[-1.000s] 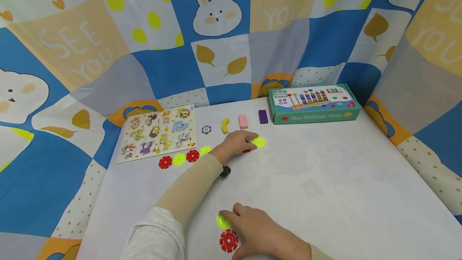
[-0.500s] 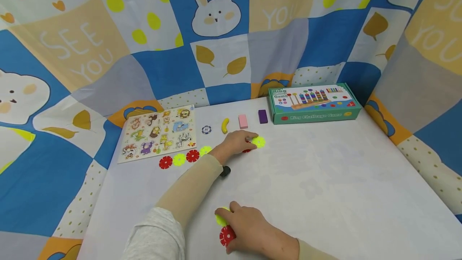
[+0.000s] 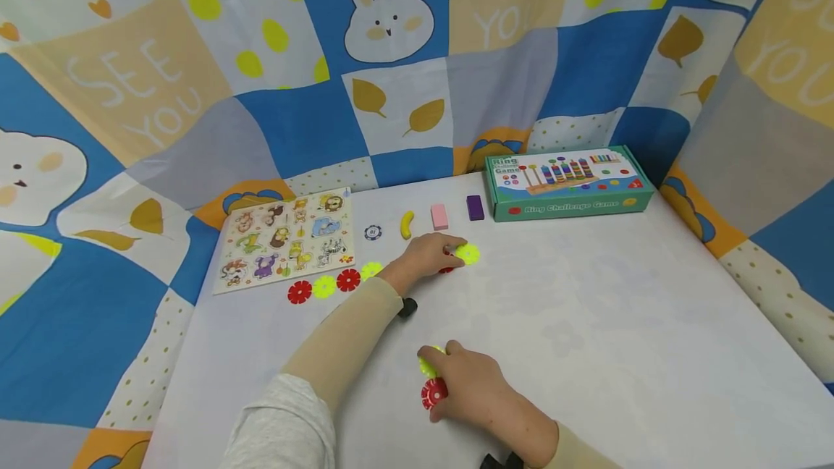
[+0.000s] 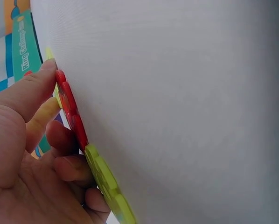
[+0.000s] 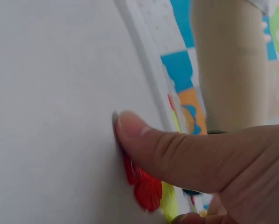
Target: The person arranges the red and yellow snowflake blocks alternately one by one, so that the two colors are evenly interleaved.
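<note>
At the far middle of the table, my left hand (image 3: 426, 255) pinches a yellow flower-shaped interlocking disc (image 3: 468, 255) by its left side. A red disc (image 3: 447, 270) is mostly covered by that hand; the left wrist view shows this red disc (image 4: 72, 105) under the fingers, with another yellow disc (image 4: 104, 177) against its near end. Closer in, my right hand (image 3: 478, 386) grips a red disc (image 3: 430, 393) and a yellow disc (image 3: 426, 368) together, thumb at the red one and index finger over the yellow one. Leftward, the row shows a red disc (image 3: 300, 292) and several more in alternating colours, partly behind my left arm.
An animal puzzle board (image 3: 283, 241) lies behind the row. Along the back are a poker chip (image 3: 373, 232), a toy banana (image 3: 407, 224), a pink block (image 3: 439, 216), a purple block (image 3: 475, 208) and a green Ring Challenge Game box (image 3: 570, 207). Patterned cloth (image 3: 404, 158) hangs behind.
My right hand has closed round the red and yellow discs and slid them first slightly left, then right and away from me. The left hand stays in place on the row.
</note>
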The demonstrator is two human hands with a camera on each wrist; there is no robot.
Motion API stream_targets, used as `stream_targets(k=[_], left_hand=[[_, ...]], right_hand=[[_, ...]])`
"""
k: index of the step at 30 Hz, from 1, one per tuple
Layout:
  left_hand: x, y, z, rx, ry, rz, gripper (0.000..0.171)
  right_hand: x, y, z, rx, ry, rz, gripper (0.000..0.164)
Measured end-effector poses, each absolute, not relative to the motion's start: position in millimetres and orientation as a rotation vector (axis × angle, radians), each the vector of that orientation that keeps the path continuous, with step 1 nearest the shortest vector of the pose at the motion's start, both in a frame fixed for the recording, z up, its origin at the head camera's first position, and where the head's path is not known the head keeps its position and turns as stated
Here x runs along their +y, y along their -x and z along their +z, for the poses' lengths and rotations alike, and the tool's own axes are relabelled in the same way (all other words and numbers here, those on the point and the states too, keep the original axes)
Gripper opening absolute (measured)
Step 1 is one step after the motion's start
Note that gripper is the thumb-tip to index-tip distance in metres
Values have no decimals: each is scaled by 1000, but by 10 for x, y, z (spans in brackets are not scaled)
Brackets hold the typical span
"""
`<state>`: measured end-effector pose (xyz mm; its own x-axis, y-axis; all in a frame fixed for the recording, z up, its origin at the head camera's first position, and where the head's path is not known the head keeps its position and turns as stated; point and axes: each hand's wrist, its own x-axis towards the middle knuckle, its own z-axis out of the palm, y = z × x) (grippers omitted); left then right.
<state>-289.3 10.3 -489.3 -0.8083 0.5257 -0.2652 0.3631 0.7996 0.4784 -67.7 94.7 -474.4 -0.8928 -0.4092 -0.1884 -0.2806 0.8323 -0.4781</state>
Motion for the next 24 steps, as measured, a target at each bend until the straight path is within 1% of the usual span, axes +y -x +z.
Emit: stream_targets(k=[2,5,8,15,17,21,24], left_hand=[[99,2897,-4886,2601,-679,579,50],[93,2913,-4897,2590,-691,577,50],[88,2920,-4904,2572,-673,585,49],[76,2935,-4890,2533,-631,641,47],[73,2938,-4891,2528,-628,643,47],[68,2944,-4903,2528,-641,635,46],[67,2941,-4908,2525,-638,643,46]], right_hand=[[1010,708,-4737,2719,480,-670,71],[1067,723,-4728,2712,418,-673,60],[1080,710,-4717,2716,358,-662,52],[1085,686,-4699,2723,257,-674,47],[1095,685,-4704,2712,250,-699,46],[1147,681,-4719,2713,300,-783,31],[1204,698,-4676,2679,360,-918,22]])
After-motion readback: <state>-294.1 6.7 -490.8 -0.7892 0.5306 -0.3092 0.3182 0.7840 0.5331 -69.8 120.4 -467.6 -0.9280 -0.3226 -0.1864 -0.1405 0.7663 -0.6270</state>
